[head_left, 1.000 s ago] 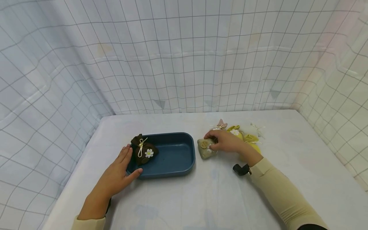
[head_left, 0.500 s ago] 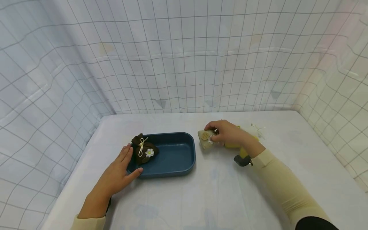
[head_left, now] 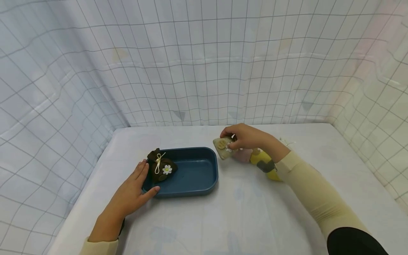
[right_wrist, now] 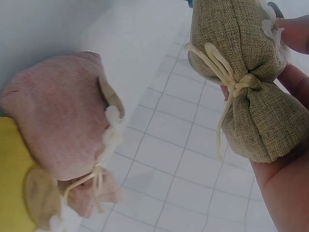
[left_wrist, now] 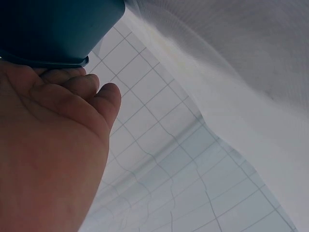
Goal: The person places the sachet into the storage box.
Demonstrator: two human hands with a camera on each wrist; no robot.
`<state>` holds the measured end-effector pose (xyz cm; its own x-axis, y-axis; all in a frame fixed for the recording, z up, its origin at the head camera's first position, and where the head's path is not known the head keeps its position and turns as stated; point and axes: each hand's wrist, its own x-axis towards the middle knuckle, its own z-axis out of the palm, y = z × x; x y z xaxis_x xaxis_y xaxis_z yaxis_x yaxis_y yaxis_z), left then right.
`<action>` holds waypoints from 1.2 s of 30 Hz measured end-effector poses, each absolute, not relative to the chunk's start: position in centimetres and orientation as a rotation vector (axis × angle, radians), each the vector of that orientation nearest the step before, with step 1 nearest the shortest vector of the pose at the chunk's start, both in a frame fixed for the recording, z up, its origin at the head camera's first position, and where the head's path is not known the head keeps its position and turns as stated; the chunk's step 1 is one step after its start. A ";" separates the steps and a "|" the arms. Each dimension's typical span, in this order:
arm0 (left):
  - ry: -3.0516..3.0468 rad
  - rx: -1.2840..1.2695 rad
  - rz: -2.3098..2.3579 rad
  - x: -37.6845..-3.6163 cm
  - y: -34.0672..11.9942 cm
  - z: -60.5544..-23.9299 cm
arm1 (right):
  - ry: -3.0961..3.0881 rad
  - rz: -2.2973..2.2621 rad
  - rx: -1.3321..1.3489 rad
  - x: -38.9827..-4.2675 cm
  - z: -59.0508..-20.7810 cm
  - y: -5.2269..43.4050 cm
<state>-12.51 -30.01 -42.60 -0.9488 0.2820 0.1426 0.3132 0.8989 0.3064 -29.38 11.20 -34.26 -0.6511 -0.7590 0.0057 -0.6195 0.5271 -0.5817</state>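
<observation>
- The left hand (head_left: 132, 196) lies flat on the table (head_left: 204, 219), nearest the camera, with straight fingers against the near-left corner of the blue tray (head_left: 191, 170); it holds nothing. In the left wrist view the fingertips (left_wrist: 72, 79) touch the tray's lower rim (left_wrist: 53, 60). This looks like a light bracing touch, so a knock from the other side could slide the tray or push its corner against the fingers.
- A brown sachet (head_left: 160, 166) with a daisy tag sits in the left end of the tray, leaning on the wall by the left hand. A second bag dropped on top of it might roll off or rest on the rim.
- Further back, the right hand (head_left: 245, 138) is clamped on an olive burlap sachet (head_left: 223, 147), held in the air just right of the tray's far corner. In the right wrist view the fingers curl around the bag's body (right_wrist: 236, 63), and the tie string (right_wrist: 222, 77) hangs loose. The grip seems partial; the soft filling could shift and the bag slip out short of the tray, or the string could catch on the rim.
- Under the right wrist lie a pink sachet (right_wrist: 58, 125) and a yellow sachet (head_left: 271, 170), touching each other. The sleeve passing low over them could drag them across the table.
</observation>
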 end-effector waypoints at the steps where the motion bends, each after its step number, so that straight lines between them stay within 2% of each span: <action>1: -2.966 -0.467 -0.499 -12.5 -30.0 -42.6 | 2.514 -0.807 -1.170 -29.4 -34.1 11.0; 16: -2.961 -0.459 -0.471 -12.6 -30.0 -42.7 | 2.342 -0.667 -1.380 -29.4 -31.7 5.8; 36: -2.963 -0.444 -0.464 -12.6 -30.0 -42.8 | 2.250 -0.273 -1.559 -29.1 -34.0 -1.3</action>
<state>-12.56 -30.02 -42.77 -0.9513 0.2687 0.1513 0.3021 0.9105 0.2824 -29.12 -1.33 -34.03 -0.3068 -0.9298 -0.2033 -0.8542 0.3632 -0.3721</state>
